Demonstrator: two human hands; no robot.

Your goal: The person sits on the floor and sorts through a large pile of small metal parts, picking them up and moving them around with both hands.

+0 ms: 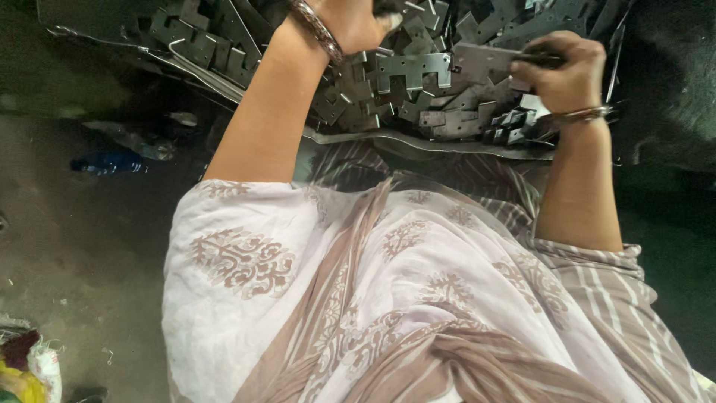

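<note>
A heap of grey stamped metal brackets [418,71] lies in front of me, past my lap and my white patterned scarf [388,298]. My right hand [564,75], with a bangle at the wrist, is closed on the edge of one flat metal plate [481,61] on top of the heap. Reaching to the upper part of the heap, my left hand [350,24] also wears a bangle. Its fingers are cut off by the top edge of the view, so its grip is hidden.
A blue bottle [108,163] and a clear plastic bottle [142,142] lie on the dirty floor at the left. Bent metal rods [201,71] stick out of the heap's left side. A bundle of coloured cloth [26,369] sits at the bottom left corner.
</note>
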